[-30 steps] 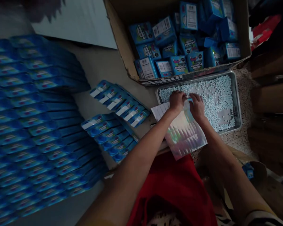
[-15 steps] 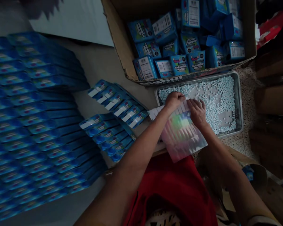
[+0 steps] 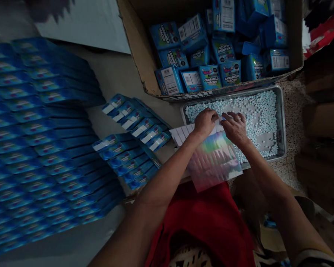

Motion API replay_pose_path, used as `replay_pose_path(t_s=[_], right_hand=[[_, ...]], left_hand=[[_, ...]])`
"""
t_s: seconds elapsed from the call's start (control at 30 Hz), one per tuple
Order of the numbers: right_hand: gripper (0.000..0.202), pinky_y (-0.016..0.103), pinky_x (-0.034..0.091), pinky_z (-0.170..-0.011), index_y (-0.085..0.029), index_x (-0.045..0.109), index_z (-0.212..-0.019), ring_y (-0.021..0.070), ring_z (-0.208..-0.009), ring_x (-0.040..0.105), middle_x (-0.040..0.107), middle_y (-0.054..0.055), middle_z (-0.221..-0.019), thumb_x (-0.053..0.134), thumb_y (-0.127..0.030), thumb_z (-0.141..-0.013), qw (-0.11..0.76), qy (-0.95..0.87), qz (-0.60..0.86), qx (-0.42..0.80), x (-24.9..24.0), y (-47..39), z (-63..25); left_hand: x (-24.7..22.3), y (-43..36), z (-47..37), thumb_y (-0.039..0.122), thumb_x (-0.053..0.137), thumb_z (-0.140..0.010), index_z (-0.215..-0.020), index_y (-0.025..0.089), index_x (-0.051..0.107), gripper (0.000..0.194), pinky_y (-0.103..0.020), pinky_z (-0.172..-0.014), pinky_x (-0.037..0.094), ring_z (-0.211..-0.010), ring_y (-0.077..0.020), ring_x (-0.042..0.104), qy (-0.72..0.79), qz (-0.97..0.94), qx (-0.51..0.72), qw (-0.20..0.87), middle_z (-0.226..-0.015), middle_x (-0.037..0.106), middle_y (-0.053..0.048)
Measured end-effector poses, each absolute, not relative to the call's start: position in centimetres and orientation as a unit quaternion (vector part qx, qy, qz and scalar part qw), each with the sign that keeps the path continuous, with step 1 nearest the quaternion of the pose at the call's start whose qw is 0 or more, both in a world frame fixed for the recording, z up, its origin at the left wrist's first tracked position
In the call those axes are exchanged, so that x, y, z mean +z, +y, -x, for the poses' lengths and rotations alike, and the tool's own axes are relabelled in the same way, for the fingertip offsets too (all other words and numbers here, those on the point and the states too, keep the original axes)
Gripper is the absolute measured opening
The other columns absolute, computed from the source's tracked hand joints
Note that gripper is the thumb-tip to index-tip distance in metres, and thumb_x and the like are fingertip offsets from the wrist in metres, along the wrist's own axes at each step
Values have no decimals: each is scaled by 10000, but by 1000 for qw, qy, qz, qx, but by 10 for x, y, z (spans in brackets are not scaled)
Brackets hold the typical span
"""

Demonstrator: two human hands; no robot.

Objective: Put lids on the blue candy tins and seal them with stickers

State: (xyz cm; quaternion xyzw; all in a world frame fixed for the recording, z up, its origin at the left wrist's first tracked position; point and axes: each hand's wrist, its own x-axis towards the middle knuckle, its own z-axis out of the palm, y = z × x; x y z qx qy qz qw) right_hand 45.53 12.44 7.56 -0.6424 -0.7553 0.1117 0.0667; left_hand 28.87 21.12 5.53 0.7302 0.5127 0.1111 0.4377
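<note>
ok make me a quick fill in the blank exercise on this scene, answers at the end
1. The left hand and the ____ are both at the shiny sheet.
2. The small pale pellets lie in a metal ____.
3. Blue boxes in the cardboard box read "CARAMELO ____".
4. The person's garment is coloured ____.

Missing words: right hand; tray; MACIZO; red.

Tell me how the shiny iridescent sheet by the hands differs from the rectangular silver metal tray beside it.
The shiny iridescent sheet is thin and reflects pink and green, while the rectangular silver metal tray is greyish with a raised rim. The tray holds many small pale-blue pellets; the sheet shows rows of ripples instead. The sheet covers part of the tray from view, so the tray's near side is partly hidden. Both look roughly four-sided.
</note>
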Motion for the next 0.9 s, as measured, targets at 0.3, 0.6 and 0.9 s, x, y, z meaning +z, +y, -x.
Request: replay_pose_path(t_s=[0.3, 0.6, 0.9], right_hand=[[265, 482, 333, -1106, -267, 783, -1031, 261, -1175, 639, 802, 54, -1001, 528, -308, -1089, 84, -744, 653, 113, 76, 102, -453], [282, 480, 394, -1057, -237, 766, -1072, 305, -1301, 558, 631, 82, -1561, 499, -327, -1087, 86, -745, 653, 110, 80, 112, -455], [226, 472, 350, -1122, -242, 762, -1066, 276, -1297, 607, 693, 61, -1501, 539, -275, -1070, 62, -767, 631, 96, 76, 120, -455]], left_hand=[[48, 212, -286, 163, 620, -941, -866, 215, 762, 169, -347, -877, 469, -948, -239, 652, 529, -714, 113, 444, -1008, 733, -77], [58, 205, -293, 288, 780, -919, -1056, 254, 860, 162, -338, -866, 481, -898, -227, 663, 517, -705, 157, 460, -979, 745, -72], [52, 208, -297, 241, 651, -960, -911, 233, 848, 203, -355, -889, 505, -953, -234, 692, 512, -733, 127, 430, -972, 770, -62]])
